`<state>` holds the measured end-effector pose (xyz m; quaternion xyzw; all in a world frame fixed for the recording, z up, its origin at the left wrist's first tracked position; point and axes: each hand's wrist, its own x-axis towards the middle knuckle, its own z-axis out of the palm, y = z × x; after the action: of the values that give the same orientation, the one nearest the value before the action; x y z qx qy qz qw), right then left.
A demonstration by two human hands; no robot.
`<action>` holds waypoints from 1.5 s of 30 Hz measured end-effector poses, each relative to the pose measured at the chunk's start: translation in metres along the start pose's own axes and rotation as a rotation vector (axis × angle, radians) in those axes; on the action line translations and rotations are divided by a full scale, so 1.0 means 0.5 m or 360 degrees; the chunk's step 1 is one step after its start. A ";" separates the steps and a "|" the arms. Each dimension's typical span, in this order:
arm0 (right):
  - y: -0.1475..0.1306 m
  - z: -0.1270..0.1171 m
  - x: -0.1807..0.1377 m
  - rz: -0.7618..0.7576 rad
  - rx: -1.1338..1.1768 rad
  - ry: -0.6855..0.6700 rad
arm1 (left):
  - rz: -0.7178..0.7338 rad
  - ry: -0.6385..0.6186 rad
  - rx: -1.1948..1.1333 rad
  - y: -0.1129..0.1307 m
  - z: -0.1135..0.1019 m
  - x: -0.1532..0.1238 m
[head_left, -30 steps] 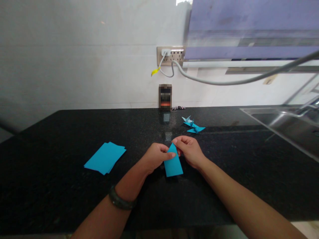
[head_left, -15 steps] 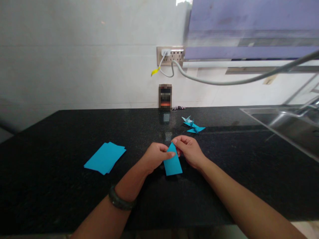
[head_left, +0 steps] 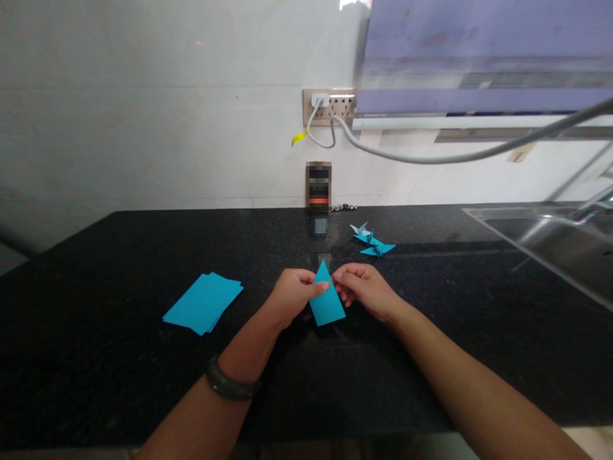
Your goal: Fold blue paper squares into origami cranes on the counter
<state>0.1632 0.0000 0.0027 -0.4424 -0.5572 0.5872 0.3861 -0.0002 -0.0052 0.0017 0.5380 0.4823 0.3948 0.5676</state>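
Observation:
My left hand (head_left: 293, 295) pinches a folded piece of blue paper (head_left: 328, 308) from its left side, thumb on top and fingers behind. The paper has a pointed top, slanting sides and a wide lower edge; it is held just above the dark counter. At its right edge is my right hand (head_left: 360, 286), thumb and fingertips drawn together against the paper; the exact grip is partly hidden. Beyond my right hand lie several small folded paper cranes (head_left: 378, 249), blue and pale blue. To the left rests a loose stack of blue paper sheets (head_left: 204, 303).
The black speckled counter (head_left: 119, 383) runs to a white wall. A phone-like object (head_left: 318, 186), blurred out, leans there beside a small beaded strand (head_left: 343, 207). A metal sink (head_left: 550, 236) is at the right. Above, a grey cable (head_left: 421, 160) hangs from a wall socket (head_left: 335, 107).
The folded paper has turned and shifted slightly up and left, its tip now exposed. My right fingers have moved from the tip down to the right edge. My left hand keeps its pinch.

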 end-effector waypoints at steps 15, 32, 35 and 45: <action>0.004 -0.006 0.000 -0.0145 -0.0247 -0.0016 | -0.0106 -0.0075 -0.0226 0.002 0.003 0.003; 0.008 -0.014 0.006 -0.0215 -0.0280 0.0073 | 0.0031 0.0062 -0.0010 0.000 -0.017 0.010; 0.008 -0.014 0.006 -0.0228 -0.0302 0.0070 | 0.0069 0.0120 0.0097 0.006 -0.016 0.008; 0.003 -0.005 -0.002 -0.0238 -0.0378 0.0019 | -0.0053 -0.0126 -0.0157 0.003 -0.006 0.006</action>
<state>0.1661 -0.0002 0.0011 -0.4456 -0.6518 0.4841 0.3770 -0.0022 -0.0017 0.0032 0.5165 0.4483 0.3870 0.6185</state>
